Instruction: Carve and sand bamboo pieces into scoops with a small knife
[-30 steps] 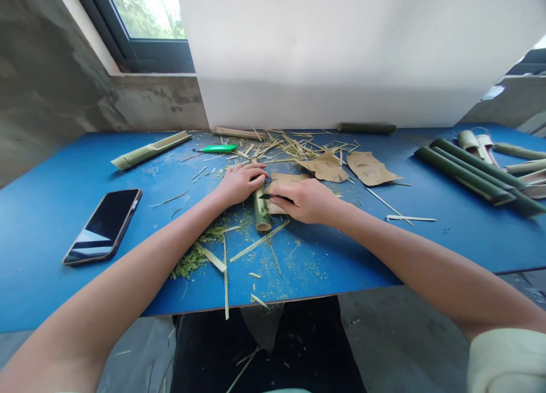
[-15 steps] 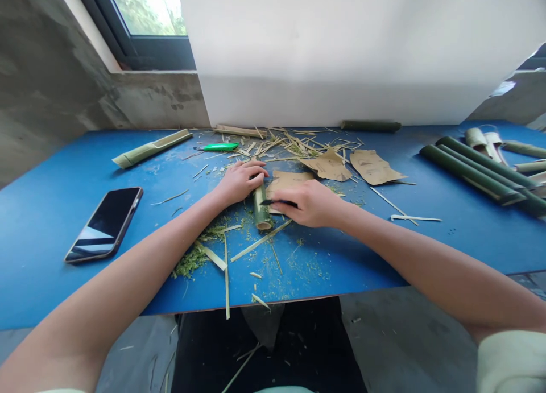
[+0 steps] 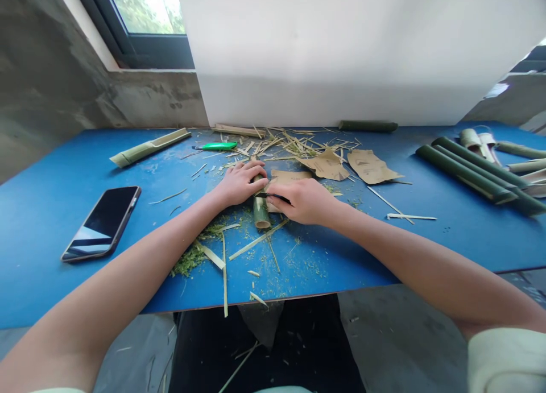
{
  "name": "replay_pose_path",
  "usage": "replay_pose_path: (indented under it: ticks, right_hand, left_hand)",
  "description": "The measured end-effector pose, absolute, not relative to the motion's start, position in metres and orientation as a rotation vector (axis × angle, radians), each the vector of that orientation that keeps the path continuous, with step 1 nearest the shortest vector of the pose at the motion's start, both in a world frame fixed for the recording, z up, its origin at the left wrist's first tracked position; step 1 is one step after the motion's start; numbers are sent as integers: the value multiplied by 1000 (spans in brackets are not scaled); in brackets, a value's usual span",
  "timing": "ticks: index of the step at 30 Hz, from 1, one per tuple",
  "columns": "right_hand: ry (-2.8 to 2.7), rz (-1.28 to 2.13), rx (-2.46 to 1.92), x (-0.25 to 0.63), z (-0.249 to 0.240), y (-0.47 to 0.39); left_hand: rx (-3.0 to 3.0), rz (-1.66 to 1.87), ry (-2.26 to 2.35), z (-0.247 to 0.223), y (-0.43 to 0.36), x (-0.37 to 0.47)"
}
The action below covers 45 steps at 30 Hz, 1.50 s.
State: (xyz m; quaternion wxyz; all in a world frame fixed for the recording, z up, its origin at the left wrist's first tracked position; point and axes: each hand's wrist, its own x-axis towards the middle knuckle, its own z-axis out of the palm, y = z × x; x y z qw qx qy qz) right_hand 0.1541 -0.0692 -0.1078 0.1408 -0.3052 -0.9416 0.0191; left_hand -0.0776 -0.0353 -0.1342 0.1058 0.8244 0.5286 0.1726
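A short green bamboo tube (image 3: 260,212) lies on the blue table (image 3: 426,239), its cut end toward me. My left hand (image 3: 241,181) presses down on its far part and holds it still. My right hand (image 3: 303,201) grips a thin dark blade (image 3: 273,196) whose tip lies across the tube near my left fingers. Green shavings (image 3: 191,259) and pale bamboo slivers (image 3: 256,242) lie around the tube. Under my right hand is a piece of brown paper (image 3: 288,177).
A phone (image 3: 102,222) lies at the left, a split bamboo piece (image 3: 147,148) and a green utility knife (image 3: 217,147) behind it. More brown paper pieces (image 3: 371,166) and a sliver pile (image 3: 294,145) lie at centre back. Long green bamboo stalks (image 3: 473,174) fill the right.
The blade in my right hand has slid a little away from me along the tube, closer to my left fingers. The tube and my left hand have stayed put.
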Motion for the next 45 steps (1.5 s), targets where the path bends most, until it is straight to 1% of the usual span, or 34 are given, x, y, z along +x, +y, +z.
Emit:
replay_pose_path:
  ticks: [10,14,17,21,29,35,39,42,45]
  right_hand:
    - [-2658,101,-840,164,-102,-68]
    - [-2742,94,-841,159,-107,-70]
    - [-2759,65,-862,154,-109,-73]
    - [-2798,49,-885,152,-105,-76]
    - [-2919,105,-671,160,-102,-78]
    - [-2748,95,-837,157,-104,-72]
    - [-2782,49,-932,150,-105,-70]
    - [-2809,30,-935,149,-104,-72]
    - [-2840,20,-835,151,-103,-75]
  left_hand:
    - [2644,599,1476,-132,-34,-91]
    - [2705,546,1508,-128,-37,-91]
    - [2770,465,1450,-123,-37,-91]
    - [2731,368,1351,-123,-33,-92]
    - [2723,412,1319,-130,-28,-97]
    - [2612,427,1325,-132,-29,-88]
    - [2540,455,1344,-135,-26,-83]
    - [2546,450,1324,-136,-24,-84]
    - [2536,413,1340,-134,-24,-87]
